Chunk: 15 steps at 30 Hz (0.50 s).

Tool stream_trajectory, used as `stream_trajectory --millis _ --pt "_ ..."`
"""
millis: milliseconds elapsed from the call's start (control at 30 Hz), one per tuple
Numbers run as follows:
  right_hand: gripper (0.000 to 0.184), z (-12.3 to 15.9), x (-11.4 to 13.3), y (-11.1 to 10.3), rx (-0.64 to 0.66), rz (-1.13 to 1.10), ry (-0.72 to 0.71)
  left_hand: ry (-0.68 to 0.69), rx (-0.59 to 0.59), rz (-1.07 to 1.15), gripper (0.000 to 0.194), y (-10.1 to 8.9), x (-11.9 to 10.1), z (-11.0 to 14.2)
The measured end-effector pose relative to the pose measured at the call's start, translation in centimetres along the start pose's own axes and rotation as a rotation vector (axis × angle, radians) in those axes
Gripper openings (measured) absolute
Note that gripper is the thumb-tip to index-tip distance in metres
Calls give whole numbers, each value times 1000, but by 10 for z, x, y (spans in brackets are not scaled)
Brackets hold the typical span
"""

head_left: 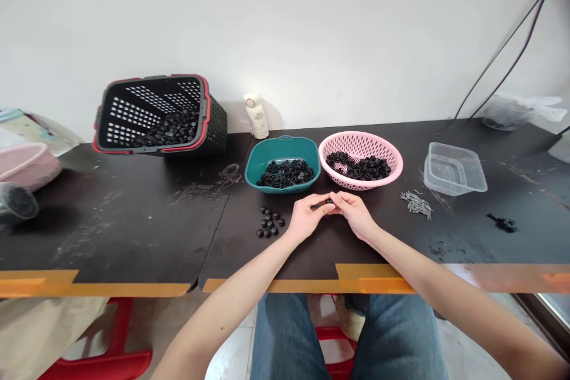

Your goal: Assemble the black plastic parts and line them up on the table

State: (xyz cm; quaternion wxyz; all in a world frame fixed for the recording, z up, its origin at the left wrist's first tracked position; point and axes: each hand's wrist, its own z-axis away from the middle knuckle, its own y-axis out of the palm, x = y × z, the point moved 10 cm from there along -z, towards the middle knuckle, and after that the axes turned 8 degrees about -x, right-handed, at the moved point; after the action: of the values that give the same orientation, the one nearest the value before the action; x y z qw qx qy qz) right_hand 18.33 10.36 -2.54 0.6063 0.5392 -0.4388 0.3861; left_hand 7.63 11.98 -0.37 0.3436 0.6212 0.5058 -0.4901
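My left hand (307, 218) and my right hand (354, 214) meet above the black tabletop (133, 231), fingertips pinching a small black part (329, 202) between them. Its exact shape is hidden by my fingers. Left of my left hand lies a tight group of several black discs (269, 222). Behind my hands stand a teal bowl (281, 147) and a pink perforated basket (345, 143), both holding many similar black pieces. Neither hand touches either container.
A black-and-red perforated basket (154, 110) lies tilted on its side at back left, with black pieces inside. A white bottle (257, 117) stands behind the teal bowl. To the right are grey small pieces (416, 205), a clear plastic tub (454, 169) and a small black heap (503, 223).
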Motion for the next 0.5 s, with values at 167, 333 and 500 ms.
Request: stream_trajectory --millis 167,333,500 --pt "32 3 1 1 -28 -29 -11 18 14 -2 31 2 -3 1" --pt "31 5 -3 2 -45 -82 -10 59 -3 -34 29 0 -7 1" --pt "30 4 -2 3 -45 -55 -35 104 -23 -83 28 0 -10 0"
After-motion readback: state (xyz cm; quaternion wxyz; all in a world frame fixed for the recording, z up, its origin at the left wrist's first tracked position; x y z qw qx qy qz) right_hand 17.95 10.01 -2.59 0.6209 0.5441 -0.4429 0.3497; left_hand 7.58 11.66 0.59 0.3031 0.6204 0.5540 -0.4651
